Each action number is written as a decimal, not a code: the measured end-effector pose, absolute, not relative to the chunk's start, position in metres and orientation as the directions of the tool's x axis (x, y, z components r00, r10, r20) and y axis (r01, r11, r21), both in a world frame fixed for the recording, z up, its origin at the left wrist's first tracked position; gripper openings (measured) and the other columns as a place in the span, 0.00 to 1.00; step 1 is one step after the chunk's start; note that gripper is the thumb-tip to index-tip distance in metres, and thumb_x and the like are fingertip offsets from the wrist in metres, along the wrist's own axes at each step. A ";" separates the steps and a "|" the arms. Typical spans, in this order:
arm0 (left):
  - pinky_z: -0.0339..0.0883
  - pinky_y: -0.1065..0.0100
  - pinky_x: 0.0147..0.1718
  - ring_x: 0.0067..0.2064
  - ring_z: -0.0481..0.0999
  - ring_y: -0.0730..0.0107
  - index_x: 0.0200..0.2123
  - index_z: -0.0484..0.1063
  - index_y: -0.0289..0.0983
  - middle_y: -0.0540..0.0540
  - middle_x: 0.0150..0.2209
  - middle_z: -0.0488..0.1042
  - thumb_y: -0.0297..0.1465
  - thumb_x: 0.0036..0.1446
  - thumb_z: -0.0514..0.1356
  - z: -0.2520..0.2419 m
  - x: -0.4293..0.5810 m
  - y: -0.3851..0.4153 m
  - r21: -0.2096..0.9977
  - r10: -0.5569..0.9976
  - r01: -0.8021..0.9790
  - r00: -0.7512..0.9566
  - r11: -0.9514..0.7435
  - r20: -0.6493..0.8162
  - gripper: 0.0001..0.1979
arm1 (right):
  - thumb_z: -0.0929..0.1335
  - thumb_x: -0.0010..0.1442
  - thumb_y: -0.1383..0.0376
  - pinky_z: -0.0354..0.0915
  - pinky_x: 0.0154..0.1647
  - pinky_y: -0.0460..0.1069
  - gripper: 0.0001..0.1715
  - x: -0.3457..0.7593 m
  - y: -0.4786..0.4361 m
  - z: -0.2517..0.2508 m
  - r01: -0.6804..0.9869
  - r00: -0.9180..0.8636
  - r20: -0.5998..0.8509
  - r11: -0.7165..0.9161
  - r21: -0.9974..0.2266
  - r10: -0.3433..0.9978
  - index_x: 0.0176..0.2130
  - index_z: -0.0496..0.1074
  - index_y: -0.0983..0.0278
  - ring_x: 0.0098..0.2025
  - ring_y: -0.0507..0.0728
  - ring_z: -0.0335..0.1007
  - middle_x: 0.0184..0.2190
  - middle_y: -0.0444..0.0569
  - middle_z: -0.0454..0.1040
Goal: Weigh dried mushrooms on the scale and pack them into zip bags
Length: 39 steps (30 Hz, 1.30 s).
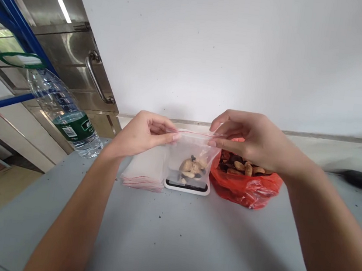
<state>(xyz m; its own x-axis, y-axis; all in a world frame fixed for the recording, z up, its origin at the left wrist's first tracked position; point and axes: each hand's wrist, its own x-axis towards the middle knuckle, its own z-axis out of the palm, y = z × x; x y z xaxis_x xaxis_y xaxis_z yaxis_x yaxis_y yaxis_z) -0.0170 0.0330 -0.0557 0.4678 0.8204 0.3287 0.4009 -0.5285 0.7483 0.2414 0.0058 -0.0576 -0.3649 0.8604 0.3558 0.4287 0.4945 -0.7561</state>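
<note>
A small clear zip bag (193, 157) with a red seal strip hangs over a white scale (188, 187). It holds a few nuts and dark bits. My left hand (143, 133) pinches the bag's top left corner. The top right corner is pinched by my right hand (250, 137). Both hands are closed on the seal strip.
A stack of empty zip bags (145, 170) lies left of the scale. A red plastic bag of mixed nuts (246, 181) sits at the right. A water bottle (63, 110) stands at the far left near a steel cabinet (78, 59). A dark object (360, 178) lies far right.
</note>
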 end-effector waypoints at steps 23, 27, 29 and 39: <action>0.76 0.69 0.32 0.33 0.82 0.65 0.30 0.82 0.36 0.45 0.30 0.84 0.35 0.55 0.69 -0.059 -0.010 0.031 0.682 0.777 0.409 0.490 -0.606 0.395 0.08 | 0.73 0.58 0.58 0.58 0.21 0.50 0.10 0.237 0.006 -0.060 0.492 -0.423 0.246 0.449 -0.746 0.872 0.29 0.77 0.60 0.19 0.51 0.59 0.18 0.42 0.70; 0.74 0.69 0.31 0.32 0.81 0.66 0.30 0.83 0.36 0.45 0.30 0.84 0.35 0.56 0.68 -0.060 -0.008 0.030 0.669 0.756 0.398 0.517 -0.628 0.402 0.08 | 0.72 0.59 0.60 0.55 0.21 0.49 0.15 0.235 0.005 -0.061 0.461 -0.454 0.272 0.485 -0.743 0.849 0.23 0.73 0.60 0.19 0.49 0.57 0.16 0.40 0.66; 0.74 0.68 0.32 0.33 0.80 0.66 0.30 0.82 0.37 0.46 0.30 0.83 0.35 0.57 0.67 -0.060 -0.008 0.030 0.650 0.741 0.402 0.537 -0.645 0.403 0.08 | 0.71 0.60 0.61 0.53 0.21 0.48 0.17 0.235 0.005 -0.063 0.439 -0.488 0.297 0.525 -0.729 0.821 0.21 0.70 0.60 0.18 0.48 0.54 0.15 0.39 0.64; 0.68 0.70 0.31 0.31 0.77 0.69 0.28 0.78 0.37 0.48 0.28 0.81 0.33 0.63 0.64 -0.062 -0.001 0.026 0.570 0.694 0.413 0.550 -0.710 0.465 0.11 | 0.71 0.60 0.59 0.51 0.20 0.48 0.13 0.230 0.000 -0.059 0.434 -0.467 0.315 0.525 -0.732 0.826 0.26 0.74 0.61 0.19 0.48 0.52 0.17 0.39 0.63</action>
